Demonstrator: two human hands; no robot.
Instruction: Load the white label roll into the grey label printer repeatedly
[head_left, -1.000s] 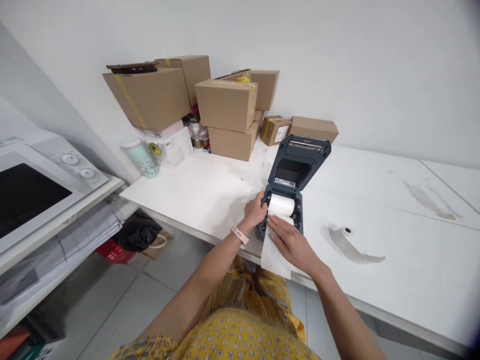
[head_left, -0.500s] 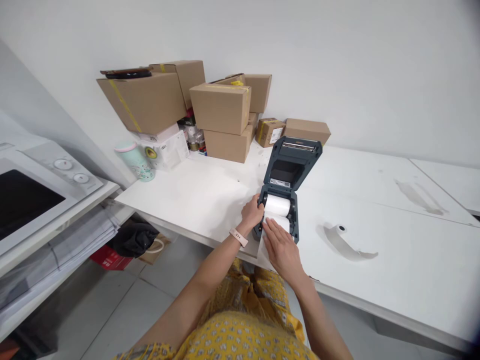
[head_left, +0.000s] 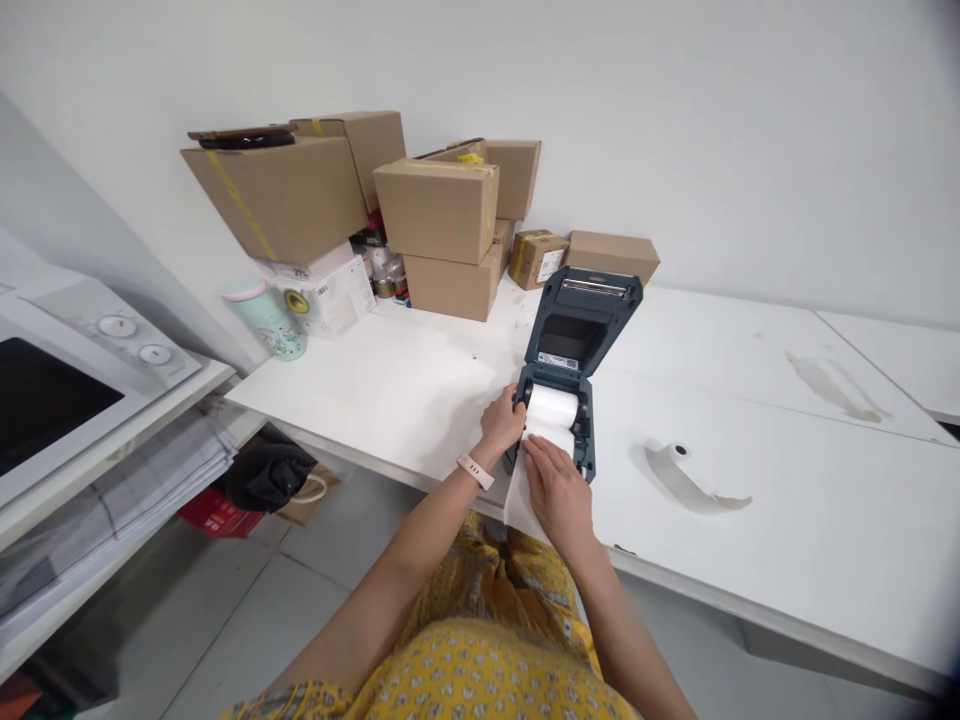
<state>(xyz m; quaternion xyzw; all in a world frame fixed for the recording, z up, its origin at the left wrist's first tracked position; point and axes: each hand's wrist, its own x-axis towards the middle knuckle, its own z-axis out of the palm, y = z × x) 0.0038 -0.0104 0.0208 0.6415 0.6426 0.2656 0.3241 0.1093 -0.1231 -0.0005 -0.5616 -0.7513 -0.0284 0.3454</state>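
A dark grey-blue label printer (head_left: 588, 420) stands near the front edge of the table, its lid (head_left: 584, 318) raised. Inside lies a white paper roll (head_left: 553, 405), and its strip (head_left: 519, 500) runs forward over the printer's front toward the table edge. My left hand (head_left: 501, 420), with a pale band on the wrist, is closed on the printer's left side. Over the strip lies my right hand (head_left: 559, 490), its fingers slightly bent and touching the paper. The right thumb is hidden.
A small paper roll (head_left: 679, 452) with a loose curling end lies to the right on the white table (head_left: 825, 500). Cardboard boxes (head_left: 439, 210) are stacked behind, left of the printer. A mint tumbler (head_left: 266, 320) and a white microwave (head_left: 97, 350) are further left.
My right hand's fingers have bent more and slid slightly on the paper. The strip's front end has swung a little to the left. My left hand keeps its hold.
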